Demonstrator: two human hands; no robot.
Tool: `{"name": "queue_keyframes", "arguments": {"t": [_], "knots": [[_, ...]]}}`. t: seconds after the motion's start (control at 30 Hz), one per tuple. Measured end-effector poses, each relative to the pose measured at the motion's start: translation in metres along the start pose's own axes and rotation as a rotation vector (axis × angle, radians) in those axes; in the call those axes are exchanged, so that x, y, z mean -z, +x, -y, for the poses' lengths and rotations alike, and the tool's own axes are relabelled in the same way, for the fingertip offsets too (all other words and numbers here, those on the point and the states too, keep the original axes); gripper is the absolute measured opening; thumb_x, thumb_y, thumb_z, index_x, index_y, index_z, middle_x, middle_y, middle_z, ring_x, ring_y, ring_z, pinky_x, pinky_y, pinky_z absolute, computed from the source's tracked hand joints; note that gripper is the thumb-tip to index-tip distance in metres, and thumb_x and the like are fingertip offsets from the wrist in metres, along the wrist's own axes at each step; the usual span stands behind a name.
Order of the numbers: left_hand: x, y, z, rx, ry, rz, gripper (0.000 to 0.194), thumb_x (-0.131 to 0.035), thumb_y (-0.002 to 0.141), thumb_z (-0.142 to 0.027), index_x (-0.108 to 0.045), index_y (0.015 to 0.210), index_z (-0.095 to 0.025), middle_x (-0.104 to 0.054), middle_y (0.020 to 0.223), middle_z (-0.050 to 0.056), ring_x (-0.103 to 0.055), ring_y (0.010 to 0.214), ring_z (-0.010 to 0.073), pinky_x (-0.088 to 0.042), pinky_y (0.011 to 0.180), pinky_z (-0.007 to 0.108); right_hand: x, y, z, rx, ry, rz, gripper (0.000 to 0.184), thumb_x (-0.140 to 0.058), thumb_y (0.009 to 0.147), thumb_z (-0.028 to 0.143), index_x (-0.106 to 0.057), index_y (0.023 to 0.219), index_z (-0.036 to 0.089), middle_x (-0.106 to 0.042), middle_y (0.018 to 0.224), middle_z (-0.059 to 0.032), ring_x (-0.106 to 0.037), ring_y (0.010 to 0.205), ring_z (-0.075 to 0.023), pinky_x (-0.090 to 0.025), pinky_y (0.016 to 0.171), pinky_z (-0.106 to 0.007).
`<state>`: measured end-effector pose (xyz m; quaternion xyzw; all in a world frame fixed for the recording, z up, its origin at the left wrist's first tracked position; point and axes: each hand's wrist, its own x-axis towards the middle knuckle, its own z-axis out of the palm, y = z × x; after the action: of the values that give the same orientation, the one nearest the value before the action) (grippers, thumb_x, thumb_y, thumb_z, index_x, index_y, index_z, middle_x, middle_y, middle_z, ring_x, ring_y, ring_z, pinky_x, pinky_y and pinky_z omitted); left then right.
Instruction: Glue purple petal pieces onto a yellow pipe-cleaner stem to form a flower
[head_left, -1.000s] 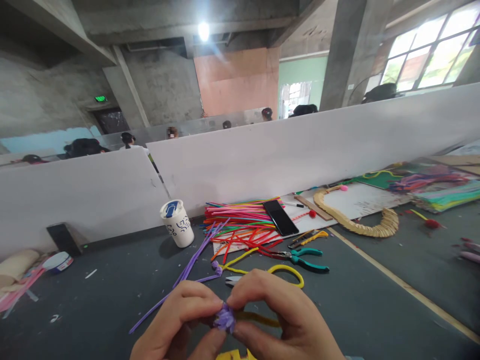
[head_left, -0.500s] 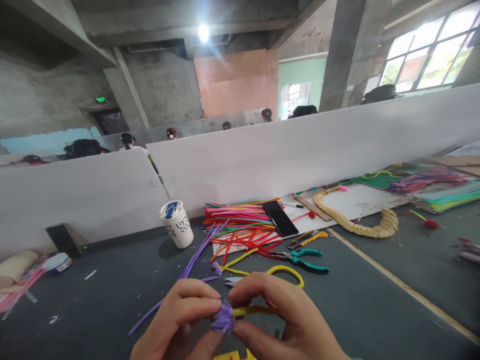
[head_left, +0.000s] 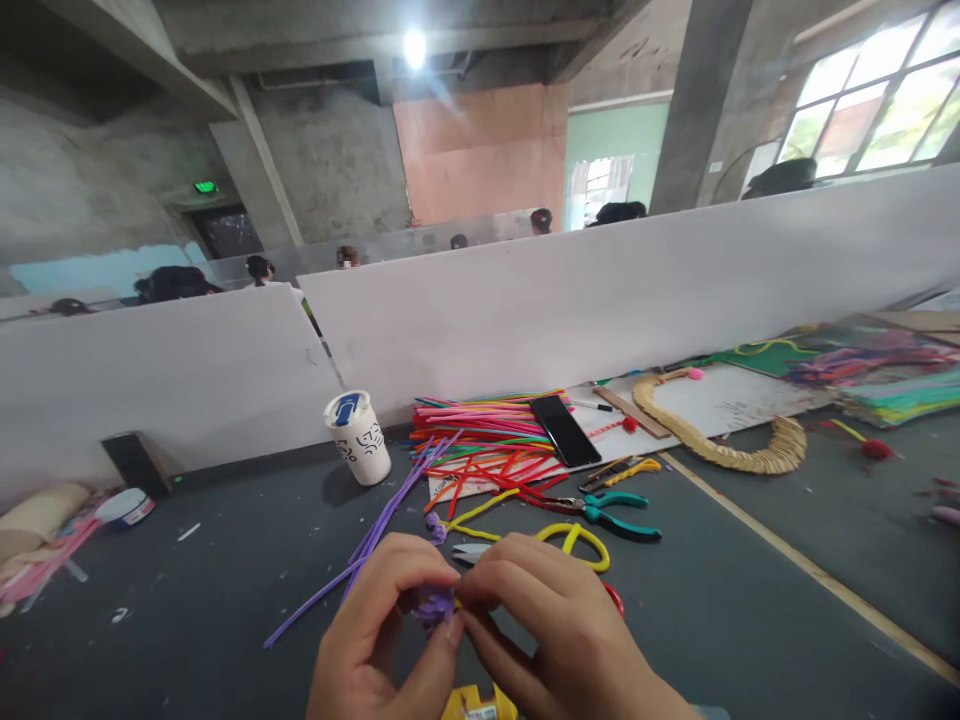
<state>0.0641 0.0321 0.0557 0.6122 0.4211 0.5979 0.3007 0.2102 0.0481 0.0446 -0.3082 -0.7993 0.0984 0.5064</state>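
Note:
Between my two hands sits a small purple pipe-cleaner flower [head_left: 433, 606], partly hidden by fingers. My left hand [head_left: 375, 630] is closed round it, thumb and forefinger pinching its edge. My right hand [head_left: 555, 625] pinches at the flower's base, where a bit of yellow stem shows; the rest of that stem is hidden. Just beyond the fingers lies a second purple piece [head_left: 435, 526] with a yellow pipe-cleaner stem [head_left: 487, 510]. Scissors with yellow handles [head_left: 596, 550] lie partly behind my right hand. Loose purple pipe cleaners [head_left: 386, 515] stretch out beyond my left hand.
A white cup [head_left: 360, 440] stands near the white partition [head_left: 525, 310]. Colourful pipe cleaners [head_left: 480, 420], a phone [head_left: 564, 432] and teal pliers [head_left: 622, 515] lie ahead. A curved tan form [head_left: 720, 455] is at right. Below my hands is a yellow object [head_left: 478, 704].
My hands have drawn together round the flower, and my right fingers have closed in at its base. The yellow stem, visible before, is now mostly covered. The view has shifted slightly.

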Motion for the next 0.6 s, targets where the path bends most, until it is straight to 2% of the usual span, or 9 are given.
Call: {"name": "queue_keyframes", "arguments": {"t": [0.17, 0.27, 0.33, 0.43, 0.5, 0.6], "knots": [[0.001, 0.005, -0.003, 0.062, -0.012, 0.046, 0.017, -0.064, 0.071, -0.013, -0.071, 0.072, -0.028, -0.061, 0.073, -0.005, -0.057, 0.068, 0.0129, -0.045, 0.063, 0.019, 0.002, 0.003, 0.001, -0.083, 0.052, 0.054, 0.012, -0.056, 0.087, 0.011, -0.062, 0.079, 0.017, -0.063, 0.070, -0.0018, -0.057, 0.063, -0.0130, -0.038, 0.057, -0.021], [0.000, 0.005, -0.004, 0.155, -0.046, -0.027, 0.015, -0.068, 0.068, -0.012, -0.071, 0.070, -0.028, -0.062, 0.072, -0.005, -0.058, 0.069, 0.0125, -0.046, 0.064, 0.018, 0.002, 0.004, 0.001, -0.131, 0.092, 0.085, 0.013, -0.058, 0.086, 0.012, -0.064, 0.077, 0.017, -0.064, 0.070, -0.0017, -0.057, 0.063, -0.0126, -0.038, 0.056, -0.021], [0.001, 0.006, -0.002, 0.260, -0.127, -0.085, 0.027, -0.073, 0.064, -0.012, -0.074, 0.083, -0.030, -0.066, 0.078, -0.005, -0.061, 0.072, 0.0125, -0.048, 0.067, 0.018, 0.002, 0.005, 0.000, -0.198, 0.158, 0.095, 0.013, -0.060, 0.084, 0.011, -0.064, 0.073, 0.017, -0.064, 0.069, -0.0007, -0.057, 0.063, -0.0117, -0.038, 0.057, -0.019], [0.003, 0.009, 0.006, 0.437, -0.338, -0.047, 0.049, -0.084, 0.057, -0.015, -0.072, 0.103, -0.030, -0.071, 0.091, -0.001, -0.064, 0.079, 0.0151, -0.051, 0.069, 0.021, 0.000, 0.008, -0.002, -0.330, 0.279, 0.066, 0.012, -0.060, 0.080, 0.012, -0.063, 0.069, 0.017, -0.064, 0.065, 0.0014, -0.056, 0.059, -0.0101, -0.039, 0.056, -0.017], [0.003, 0.011, 0.013, 0.533, -0.398, 0.035, 0.035, -0.087, 0.058, -0.020, -0.076, 0.092, -0.023, -0.071, 0.081, 0.001, -0.063, 0.076, 0.0148, -0.051, 0.070, 0.021, -0.001, 0.009, -0.003, -0.415, 0.327, 0.052, 0.011, -0.059, 0.080, 0.015, -0.063, 0.070, 0.018, -0.063, 0.063, 0.0024, -0.055, 0.057, -0.0096, -0.039, 0.054, -0.017], [-0.001, 0.011, 0.023, 0.584, -0.508, 0.021, 0.022, -0.087, 0.061, -0.023, -0.078, 0.081, -0.020, -0.068, 0.071, -0.001, -0.059, 0.070, 0.0122, -0.048, 0.068, 0.019, -0.004, 0.008, -0.003, -0.490, 0.323, 0.042, 0.012, -0.055, 0.081, 0.019, -0.062, 0.072, 0.018, -0.060, 0.061, 0.0032, -0.052, 0.055, -0.0099, -0.038, 0.054, -0.018]]}}
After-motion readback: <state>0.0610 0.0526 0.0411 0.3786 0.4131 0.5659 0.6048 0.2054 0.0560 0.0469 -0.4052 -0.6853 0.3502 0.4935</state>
